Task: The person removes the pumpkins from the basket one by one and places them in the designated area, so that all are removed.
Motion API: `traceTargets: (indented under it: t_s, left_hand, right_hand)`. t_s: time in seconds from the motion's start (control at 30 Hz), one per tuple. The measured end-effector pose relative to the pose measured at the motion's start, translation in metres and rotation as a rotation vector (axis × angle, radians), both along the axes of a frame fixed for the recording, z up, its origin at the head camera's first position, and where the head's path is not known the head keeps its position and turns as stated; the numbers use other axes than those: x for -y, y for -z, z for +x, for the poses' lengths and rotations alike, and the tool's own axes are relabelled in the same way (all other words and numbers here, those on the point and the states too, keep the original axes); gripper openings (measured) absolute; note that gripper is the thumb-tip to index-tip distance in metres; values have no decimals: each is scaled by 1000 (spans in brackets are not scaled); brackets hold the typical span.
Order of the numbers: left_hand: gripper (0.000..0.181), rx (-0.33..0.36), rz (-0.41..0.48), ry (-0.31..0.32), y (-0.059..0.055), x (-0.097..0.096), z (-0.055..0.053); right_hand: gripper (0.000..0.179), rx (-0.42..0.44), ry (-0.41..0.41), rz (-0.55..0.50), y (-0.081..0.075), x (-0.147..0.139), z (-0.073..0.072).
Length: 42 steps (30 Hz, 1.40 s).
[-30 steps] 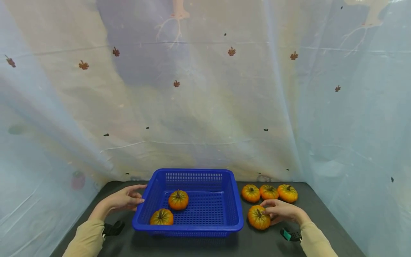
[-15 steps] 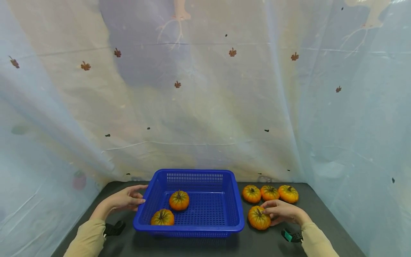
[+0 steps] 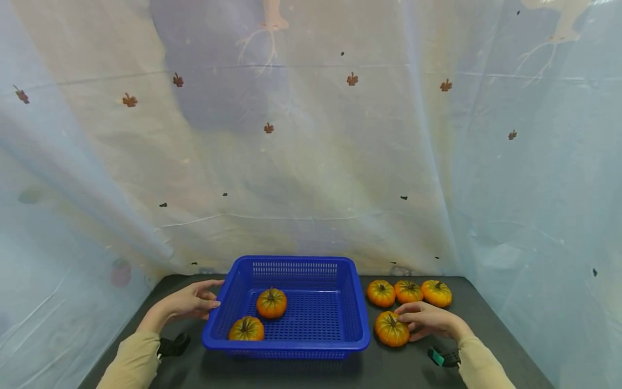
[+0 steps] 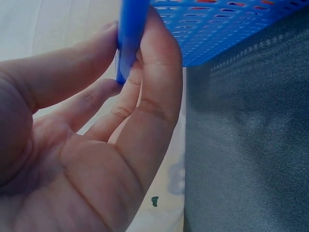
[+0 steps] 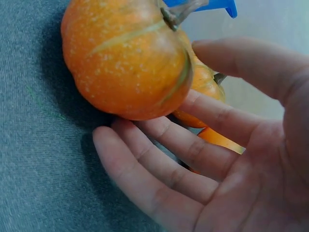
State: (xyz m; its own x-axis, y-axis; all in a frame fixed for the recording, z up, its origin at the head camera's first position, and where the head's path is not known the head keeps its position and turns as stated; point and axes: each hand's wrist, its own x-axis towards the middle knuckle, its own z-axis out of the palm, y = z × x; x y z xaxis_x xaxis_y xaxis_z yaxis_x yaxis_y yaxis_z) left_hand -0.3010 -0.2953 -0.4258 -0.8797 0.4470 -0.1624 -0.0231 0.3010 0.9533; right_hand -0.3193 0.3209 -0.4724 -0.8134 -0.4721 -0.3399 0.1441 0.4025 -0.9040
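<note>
A blue plastic basket (image 3: 286,346) with slotted walls stands mid-table, two small orange pumpkins inside: one pumpkin (image 3: 271,303) near the middle, another pumpkin (image 3: 246,328) by the near left corner. My left hand (image 3: 187,302) pinches the basket's left rim (image 4: 131,36) between thumb and fingers, as the left wrist view shows. To the right of the basket, a pumpkin (image 3: 391,329) with a short stem sits on the table. My right hand (image 3: 427,320) touches its right side, fingers (image 5: 145,181) loosely extended along its lower edge and thumb near the stem.
Three more pumpkins (image 3: 408,292) stand in a row behind my right hand, at the back right of the dark table (image 3: 272,375). A pale printed sheet (image 3: 311,162) closes off the back and both sides.
The view shifts very slightly. Both hands, the basket and the pumpkins stay where they were.
</note>
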Motion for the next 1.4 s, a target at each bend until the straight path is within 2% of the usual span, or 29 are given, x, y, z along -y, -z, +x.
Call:
traceTargets:
  t_s: [0.2,0.37,0.73,1.1,1.4]
  left_hand:
    - [78,5,4,-4,2,1,-1]
    - [78,17,11,5,3,2,-1]
    - [79,4,-15,-25,0,0,2]
    - [80,68,-12,-74,3,-1,4]
    - [88,112,71,10,2,-2,8]
  right_hand:
    - [35,-11,-22,-36,-6,-5,2]
    - [42,-20,-42,-72,-18,-7,3]
    - [49,-170,-80,-68,-52,-3,2]
    - [42,-342,-105,-43,-81,30,6]
    - [40,-409,-130,-46,-97,69,3]
